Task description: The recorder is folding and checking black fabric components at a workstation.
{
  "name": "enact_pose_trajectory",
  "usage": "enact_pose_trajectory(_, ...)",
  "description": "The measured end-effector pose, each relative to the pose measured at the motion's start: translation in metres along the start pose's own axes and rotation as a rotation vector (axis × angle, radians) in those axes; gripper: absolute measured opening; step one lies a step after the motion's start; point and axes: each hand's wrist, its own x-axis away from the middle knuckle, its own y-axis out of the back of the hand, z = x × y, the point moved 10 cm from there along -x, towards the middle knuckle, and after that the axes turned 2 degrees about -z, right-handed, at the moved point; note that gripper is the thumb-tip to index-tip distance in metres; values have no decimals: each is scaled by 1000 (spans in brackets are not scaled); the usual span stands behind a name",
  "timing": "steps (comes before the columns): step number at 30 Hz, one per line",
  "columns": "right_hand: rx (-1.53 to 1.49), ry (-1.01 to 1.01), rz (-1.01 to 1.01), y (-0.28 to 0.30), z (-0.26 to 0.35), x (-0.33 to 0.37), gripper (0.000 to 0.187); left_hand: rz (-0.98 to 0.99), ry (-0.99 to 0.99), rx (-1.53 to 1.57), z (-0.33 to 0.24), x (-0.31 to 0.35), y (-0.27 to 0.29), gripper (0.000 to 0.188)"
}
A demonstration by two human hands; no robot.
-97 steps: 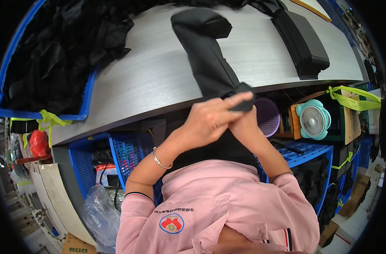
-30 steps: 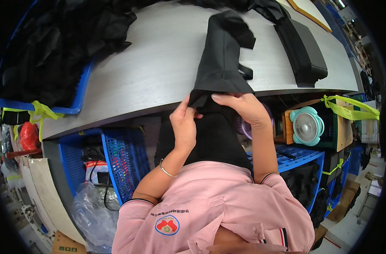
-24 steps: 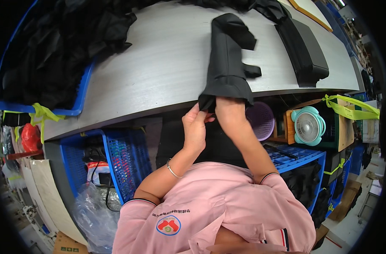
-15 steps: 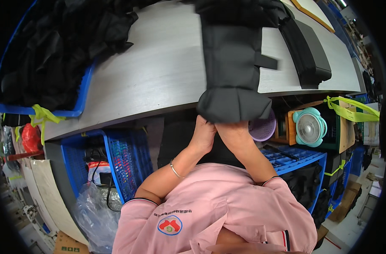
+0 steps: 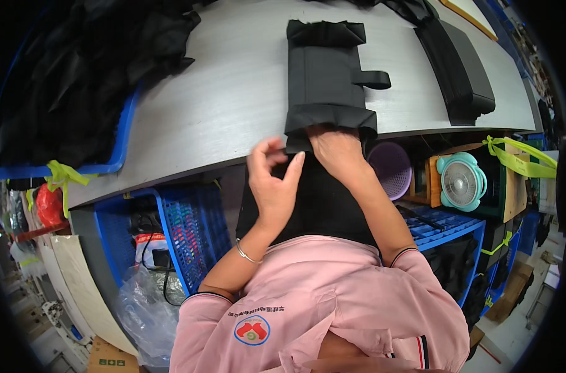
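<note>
A black fabric sleeve or pouch (image 5: 326,74) lies lengthwise on the table, its gathered near end at the front edge. A short looped strap (image 5: 373,79) sticks out from its right side. My right hand (image 5: 337,149) reaches into or under the folds of the near end, and the fabric hides its fingertips. Just left of that end is my left hand (image 5: 273,180), open and holding nothing, fingers and thumb spread and slightly blurred. I cannot tell whether the left fingertips touch the fabric.
A blue crate (image 5: 124,140) heaped with black fabric stands at the left. To the right lies a stack of black pieces (image 5: 460,68). Below the table edge are a purple basket (image 5: 390,171), a teal fan (image 5: 463,181) and a blue basket (image 5: 193,230).
The black sleeve has come down flat onto the table, its far end now in view. My left hand has let go and moved left; my right hand has moved up into the near end.
</note>
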Motion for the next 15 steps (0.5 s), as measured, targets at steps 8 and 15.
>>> enact_pose_trajectory(8, -185, 46, -66, 8, 3, 3, 19, 56, -88, -17, 0, -30, -3, 14)
enact_pose_trajectory(15, -146, -198, 12, -2, -32, 9, 29, 27, 110, 129, 14, -46, 48, 9)
